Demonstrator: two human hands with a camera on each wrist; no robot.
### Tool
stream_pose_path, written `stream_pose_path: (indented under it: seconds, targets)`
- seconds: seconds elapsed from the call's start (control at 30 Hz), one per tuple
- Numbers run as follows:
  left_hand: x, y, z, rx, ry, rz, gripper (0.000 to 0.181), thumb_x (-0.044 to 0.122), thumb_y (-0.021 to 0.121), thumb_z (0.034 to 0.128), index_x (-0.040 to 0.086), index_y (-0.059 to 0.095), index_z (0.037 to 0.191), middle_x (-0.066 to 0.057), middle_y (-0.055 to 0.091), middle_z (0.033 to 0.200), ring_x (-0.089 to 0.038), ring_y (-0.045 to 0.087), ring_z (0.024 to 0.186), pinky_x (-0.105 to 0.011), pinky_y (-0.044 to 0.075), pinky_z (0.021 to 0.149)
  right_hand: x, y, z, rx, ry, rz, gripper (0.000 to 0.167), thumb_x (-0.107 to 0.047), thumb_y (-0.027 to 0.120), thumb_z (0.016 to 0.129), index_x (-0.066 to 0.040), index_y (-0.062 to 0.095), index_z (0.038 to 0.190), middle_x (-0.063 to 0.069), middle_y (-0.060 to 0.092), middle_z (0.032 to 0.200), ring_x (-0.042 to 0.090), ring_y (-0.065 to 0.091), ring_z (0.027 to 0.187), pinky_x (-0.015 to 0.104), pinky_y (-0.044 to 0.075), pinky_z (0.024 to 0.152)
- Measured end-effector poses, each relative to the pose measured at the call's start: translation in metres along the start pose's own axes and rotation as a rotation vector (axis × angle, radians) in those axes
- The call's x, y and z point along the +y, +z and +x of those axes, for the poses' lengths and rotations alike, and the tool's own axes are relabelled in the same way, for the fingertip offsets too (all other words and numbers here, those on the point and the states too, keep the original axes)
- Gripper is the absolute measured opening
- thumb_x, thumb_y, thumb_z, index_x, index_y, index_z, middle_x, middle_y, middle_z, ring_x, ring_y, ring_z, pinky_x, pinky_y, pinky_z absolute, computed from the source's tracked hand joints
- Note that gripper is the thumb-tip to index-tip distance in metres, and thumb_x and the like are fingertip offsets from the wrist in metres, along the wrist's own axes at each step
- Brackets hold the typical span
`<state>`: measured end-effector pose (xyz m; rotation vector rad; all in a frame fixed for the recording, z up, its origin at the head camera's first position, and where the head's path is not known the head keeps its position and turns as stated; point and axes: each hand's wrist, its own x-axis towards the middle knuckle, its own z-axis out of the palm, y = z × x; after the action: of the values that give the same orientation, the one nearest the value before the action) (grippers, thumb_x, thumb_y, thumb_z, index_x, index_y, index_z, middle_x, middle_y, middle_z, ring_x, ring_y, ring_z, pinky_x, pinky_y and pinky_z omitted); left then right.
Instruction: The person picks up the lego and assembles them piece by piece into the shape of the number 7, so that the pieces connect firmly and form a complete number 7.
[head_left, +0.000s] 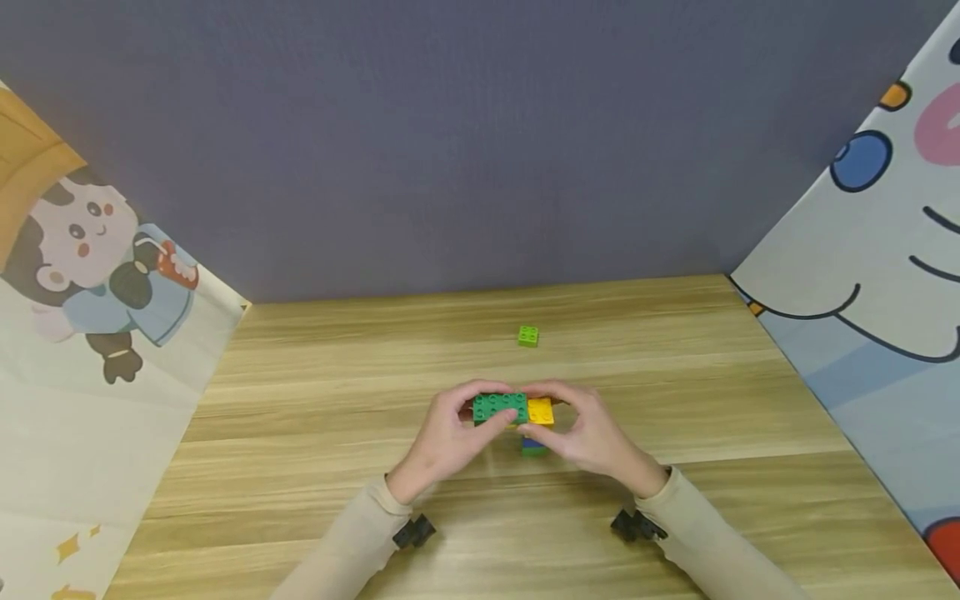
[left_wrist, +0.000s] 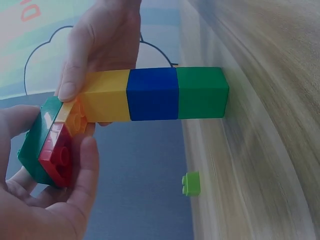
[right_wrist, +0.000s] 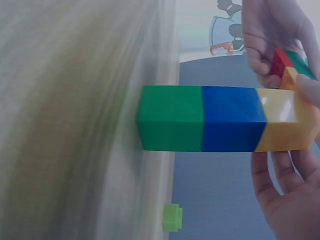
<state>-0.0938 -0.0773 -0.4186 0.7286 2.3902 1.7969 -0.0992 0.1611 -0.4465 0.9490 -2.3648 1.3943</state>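
A column of toy building bricks stands upright on the table: a green brick (left_wrist: pixel 202 93) at the bottom, a blue brick (left_wrist: pixel 153 94) above it and a yellow brick (left_wrist: pixel 106 95) on top. My right hand (head_left: pixel 592 425) grips the yellow brick, its thumb on the near side and fingers behind. My left hand (head_left: pixel 453 429) holds a long green brick (head_left: pixel 491 404) with studs up, joined to a red brick (left_wrist: pixel 56 150) and an orange-yellow brick (left_wrist: pixel 74 117) beneath. This group looks slightly tilted at the column's top left. Whether it is locked on, I cannot tell.
Behind the column, a small lime-green brick (head_left: pixel 528 336) sits on the wooden table (head_left: pixel 360 342). A grey-blue panel (head_left: pixel 480 150) rises at the table's back edge. Printed panels with cartoon figures flank both sides.
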Motion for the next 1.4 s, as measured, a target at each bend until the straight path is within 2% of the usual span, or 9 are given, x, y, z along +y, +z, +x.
stream_pose_path:
  seconds: [0.17, 0.3, 0.63, 0.8, 0.97, 1.1, 1.2, 1.33, 1.4]
  targets:
    - [0.002, 0.0, 0.0, 0.003, -0.013, -0.017, 0.029, 0.019, 0.078, 0.0984, 0.011, 0.076, 0.126, -0.009, 0.077, 0.121, -0.01, 0.072, 0.093, -0.03, 0.064, 0.08, 0.003, 0.002, -0.002, 0.023, 0.054, 0.024, 0.053, -0.004, 0.091, 0.083, -0.002, 0.067, 0.131, 0.008, 0.08, 0.119, 0.015, 0.075, 0.106, 0.035, 0.062, 0.09]
    - [0.002, 0.0, 0.0, 0.003, -0.029, -0.029, 0.029, 0.019, 0.079, 0.098, 0.012, 0.076, 0.126, -0.009, 0.077, 0.122, -0.01, 0.072, 0.093, -0.029, 0.064, 0.079, 0.005, 0.003, -0.002, 0.026, 0.088, 0.048, 0.051, -0.004, 0.09, 0.083, -0.005, 0.069, 0.129, 0.008, 0.08, 0.117, 0.013, 0.074, 0.104, 0.033, 0.061, 0.091]
    - [0.003, -0.002, 0.0, -0.001, -0.042, -0.038, 0.028, 0.02, 0.08, 0.0975, 0.014, 0.077, 0.125, -0.006, 0.077, 0.122, -0.011, 0.071, 0.092, -0.027, 0.062, 0.078, -0.005, -0.003, 0.003, -0.054, 0.194, 0.061, 0.04, -0.014, 0.089, 0.088, -0.011, 0.074, 0.125, 0.001, 0.078, 0.122, 0.011, 0.071, 0.107, 0.036, 0.06, 0.094]
    - [0.003, -0.003, 0.001, -0.007, -0.037, -0.045, 0.029, 0.019, 0.08, 0.0974, 0.011, 0.077, 0.125, -0.009, 0.077, 0.121, -0.011, 0.071, 0.09, -0.026, 0.062, 0.077, -0.008, -0.008, 0.007, -0.089, 0.216, 0.055, 0.041, -0.017, 0.091, 0.086, -0.012, 0.075, 0.123, -0.002, 0.078, 0.122, 0.01, 0.07, 0.107, 0.039, 0.061, 0.095]
    - [0.004, -0.003, 0.001, -0.009, -0.031, -0.06, 0.028, 0.016, 0.08, 0.0972, 0.009, 0.077, 0.124, -0.011, 0.078, 0.119, -0.009, 0.071, 0.09, -0.026, 0.062, 0.076, -0.007, -0.014, 0.009, -0.116, 0.179, 0.077, 0.036, -0.015, 0.087, 0.09, -0.015, 0.075, 0.124, -0.003, 0.078, 0.121, 0.009, 0.07, 0.107, 0.038, 0.06, 0.096]
    - [0.005, -0.003, 0.001, -0.004, -0.047, -0.061, 0.029, 0.017, 0.081, 0.0963, 0.009, 0.078, 0.124, -0.011, 0.078, 0.12, -0.009, 0.071, 0.09, -0.024, 0.061, 0.075, -0.002, -0.022, 0.013, -0.079, 0.112, 0.163, 0.029, -0.002, 0.078, 0.095, -0.009, 0.075, 0.123, 0.008, 0.078, 0.118, 0.013, 0.071, 0.106, 0.034, 0.061, 0.093]
    - [0.005, -0.003, 0.001, -0.002, -0.06, -0.052, 0.029, 0.018, 0.08, 0.0964, 0.01, 0.078, 0.125, -0.009, 0.078, 0.12, -0.009, 0.07, 0.088, -0.024, 0.06, 0.075, 0.005, -0.027, 0.02, -0.019, 0.112, 0.181, 0.025, 0.003, 0.072, 0.097, -0.005, 0.075, 0.12, 0.014, 0.078, 0.116, 0.011, 0.072, 0.103, 0.03, 0.061, 0.09]
    - [0.004, -0.004, 0.001, -0.003, -0.069, -0.044, 0.03, 0.018, 0.08, 0.0966, 0.01, 0.078, 0.125, -0.008, 0.077, 0.12, -0.01, 0.069, 0.087, -0.023, 0.06, 0.074, 0.018, -0.03, 0.033, 0.047, 0.223, 0.113, 0.019, -0.007, 0.072, 0.1, -0.004, 0.076, 0.119, 0.011, 0.08, 0.115, 0.006, 0.072, 0.101, 0.026, 0.06, 0.088]
    - [0.004, -0.005, 0.001, -0.006, -0.07, -0.045, 0.03, 0.018, 0.08, 0.0966, 0.01, 0.078, 0.125, -0.009, 0.077, 0.119, -0.01, 0.068, 0.086, -0.023, 0.059, 0.073, 0.027, -0.031, 0.04, 0.061, 0.292, 0.07, 0.021, -0.014, 0.073, 0.102, -0.004, 0.076, 0.12, 0.01, 0.08, 0.115, 0.008, 0.072, 0.101, 0.027, 0.06, 0.087]
